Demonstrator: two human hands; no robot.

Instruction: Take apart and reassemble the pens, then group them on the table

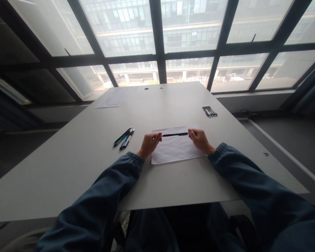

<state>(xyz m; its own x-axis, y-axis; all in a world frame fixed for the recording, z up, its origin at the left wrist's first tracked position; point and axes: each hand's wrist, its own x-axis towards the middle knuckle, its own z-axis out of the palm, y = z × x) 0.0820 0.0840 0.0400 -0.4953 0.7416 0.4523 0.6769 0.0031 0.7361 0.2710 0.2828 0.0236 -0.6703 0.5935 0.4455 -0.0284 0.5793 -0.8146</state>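
A black pen (174, 134) is stretched level between my two hands, above a white sheet of paper (177, 150). My left hand (150, 142) pinches its left end, fingers closed. At the other end, by the clip, my right hand (199, 140) grips it with thumb and fingers together. Both ends of the pen are partly covered by my fingers. To the left of my left hand lie several loose pens (123, 138), with black, green, blue and white on their barrels.
On the white table (81, 168), a row of several pens (210, 111) lies at the right. Printed sheets (111, 98) rest at the far left. A round grommet (146, 89) sits near the back edge, and a small dark mark (266, 154) near the right edge. Windows stand beyond.
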